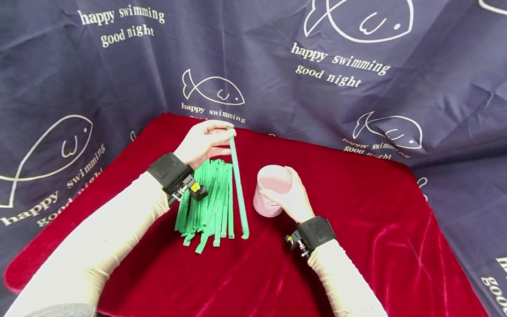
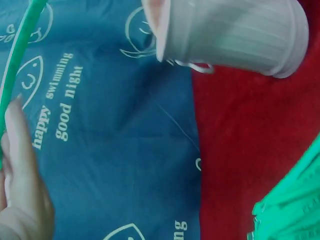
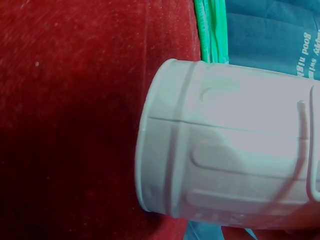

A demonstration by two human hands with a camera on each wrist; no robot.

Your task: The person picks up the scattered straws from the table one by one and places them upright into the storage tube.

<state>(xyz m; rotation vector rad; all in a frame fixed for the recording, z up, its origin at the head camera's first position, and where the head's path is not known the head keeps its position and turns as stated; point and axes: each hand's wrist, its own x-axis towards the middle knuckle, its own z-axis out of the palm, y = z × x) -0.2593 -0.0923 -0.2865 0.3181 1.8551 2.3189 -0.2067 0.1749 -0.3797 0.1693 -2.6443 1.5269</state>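
In the head view my left hand (image 1: 207,141) pinches one long green wrapped straw (image 1: 238,189) near its top end. The straw hangs down, slightly slanted, beside a heap of similar green straws (image 1: 215,198) lying under and near that hand. The left wrist view shows the held straw (image 2: 17,52) at its left edge and part of the heap (image 2: 295,205) at lower right. My right hand (image 1: 296,199) grips a small pink bucket (image 1: 266,207) by its side, thumb over the rim. Ribbed walls of the bucket (image 3: 240,145) fill the right wrist view. Whether its base touches the cloth I cannot tell.
Red velvet cloth (image 1: 364,246) covers the table. Dark blue curtains (image 1: 269,66) printed with white fish and lettering hang behind and at both sides. A black strap with a small camera sits on each wrist, the left one (image 1: 168,174) over the heap.
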